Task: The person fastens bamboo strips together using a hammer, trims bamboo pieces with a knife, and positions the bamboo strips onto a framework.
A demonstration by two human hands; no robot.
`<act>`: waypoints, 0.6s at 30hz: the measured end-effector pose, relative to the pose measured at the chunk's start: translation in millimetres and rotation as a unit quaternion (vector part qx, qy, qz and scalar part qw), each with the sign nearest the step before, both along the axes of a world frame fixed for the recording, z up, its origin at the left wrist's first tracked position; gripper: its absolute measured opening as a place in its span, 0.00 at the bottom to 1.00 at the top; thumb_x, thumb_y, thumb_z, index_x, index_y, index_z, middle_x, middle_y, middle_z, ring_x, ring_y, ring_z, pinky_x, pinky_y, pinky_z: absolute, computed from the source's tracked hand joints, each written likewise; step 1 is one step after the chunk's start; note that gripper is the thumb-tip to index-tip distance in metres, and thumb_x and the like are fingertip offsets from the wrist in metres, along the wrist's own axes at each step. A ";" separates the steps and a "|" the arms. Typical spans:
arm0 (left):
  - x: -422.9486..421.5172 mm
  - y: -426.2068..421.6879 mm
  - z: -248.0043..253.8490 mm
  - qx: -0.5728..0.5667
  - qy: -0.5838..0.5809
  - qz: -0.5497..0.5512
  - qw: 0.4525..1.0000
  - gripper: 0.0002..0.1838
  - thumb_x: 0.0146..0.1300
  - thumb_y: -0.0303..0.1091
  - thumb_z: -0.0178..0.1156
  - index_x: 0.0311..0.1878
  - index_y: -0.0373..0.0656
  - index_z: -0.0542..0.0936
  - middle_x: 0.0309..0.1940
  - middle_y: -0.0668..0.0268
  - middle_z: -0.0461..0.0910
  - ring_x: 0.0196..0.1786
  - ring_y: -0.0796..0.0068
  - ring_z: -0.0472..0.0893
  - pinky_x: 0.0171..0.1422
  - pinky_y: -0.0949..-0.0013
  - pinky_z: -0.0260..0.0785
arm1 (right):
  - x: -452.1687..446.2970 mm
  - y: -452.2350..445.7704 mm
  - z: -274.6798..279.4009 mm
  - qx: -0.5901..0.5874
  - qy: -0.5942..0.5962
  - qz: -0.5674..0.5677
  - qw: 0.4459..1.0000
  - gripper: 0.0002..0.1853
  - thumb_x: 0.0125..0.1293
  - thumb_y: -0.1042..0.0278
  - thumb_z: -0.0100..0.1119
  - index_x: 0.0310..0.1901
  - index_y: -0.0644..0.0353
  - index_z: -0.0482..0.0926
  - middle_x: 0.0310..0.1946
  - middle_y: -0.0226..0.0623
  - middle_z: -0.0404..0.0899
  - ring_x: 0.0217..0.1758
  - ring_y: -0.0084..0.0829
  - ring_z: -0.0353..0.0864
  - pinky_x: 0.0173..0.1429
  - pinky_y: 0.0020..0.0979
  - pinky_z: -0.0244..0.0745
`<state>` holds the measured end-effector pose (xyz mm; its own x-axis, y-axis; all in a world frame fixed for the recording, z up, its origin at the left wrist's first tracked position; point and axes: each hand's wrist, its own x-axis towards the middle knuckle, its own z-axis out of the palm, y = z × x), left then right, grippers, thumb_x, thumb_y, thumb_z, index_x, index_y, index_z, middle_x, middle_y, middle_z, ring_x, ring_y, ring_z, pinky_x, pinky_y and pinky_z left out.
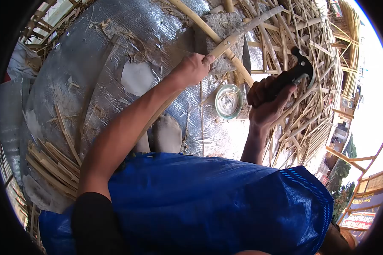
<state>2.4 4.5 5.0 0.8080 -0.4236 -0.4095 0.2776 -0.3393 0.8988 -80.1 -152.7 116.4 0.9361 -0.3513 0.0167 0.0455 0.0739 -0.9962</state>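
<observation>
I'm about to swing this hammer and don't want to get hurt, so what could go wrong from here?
Your left hand grips the stick close to where it crosses the pole, so a stray blow from the hammer might catch your fingers.
Both pieces look round and lie over a rough block, so they could roll or slip when struck.
The bowl sits near the block and might get knocked.

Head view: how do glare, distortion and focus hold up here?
Head view: strong fisheye bend, with black corners around a rounded image; head view: sky blown out to white at right, harsh glare on the silvery sheet; head view: hammer dark but its outline readable, distant banner at lower right soft.
</observation>
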 end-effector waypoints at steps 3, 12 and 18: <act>0.4 -0.6 6.7 -0.048 0.056 0.020 0.997 0.28 0.75 0.57 0.47 0.28 0.42 0.73 0.14 0.71 0.68 0.13 0.80 0.69 0.17 0.70 0.61 | 14.1 16.9 -41.9 0.030 -0.027 -0.053 0.998 0.34 0.70 0.26 0.37 0.27 0.52 0.66 0.11 0.23 0.52 0.10 0.19 0.50 0.14 0.26 0.45; -1.4 0.3 2.5 -0.050 0.005 0.010 0.999 0.28 0.74 0.58 0.48 0.26 0.42 0.72 0.13 0.72 0.67 0.13 0.81 0.68 0.17 0.72 0.61 | 12.3 9.5 -13.5 -0.005 -0.021 0.005 1.000 0.33 0.74 0.30 0.31 0.28 0.55 0.64 0.12 0.24 0.56 0.11 0.19 0.54 0.14 0.24 0.50; -2.6 -2.7 -12.2 -0.017 -0.004 0.015 1.000 0.29 0.75 0.58 0.47 0.27 0.42 0.72 0.14 0.72 0.67 0.13 0.81 0.68 0.17 0.70 0.61 | 6.4 0.1 -21.4 -0.100 0.122 0.079 0.984 0.32 0.74 0.31 0.32 0.28 0.54 0.66 0.13 0.22 0.55 0.10 0.18 0.52 0.14 0.24 0.51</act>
<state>-0.2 1.8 -7.2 0.8242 -0.4118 -0.3887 0.2797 -0.3008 0.9117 -73.6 -152.6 95.0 0.9637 -0.2132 -0.1608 -0.1926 -0.1380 -0.9715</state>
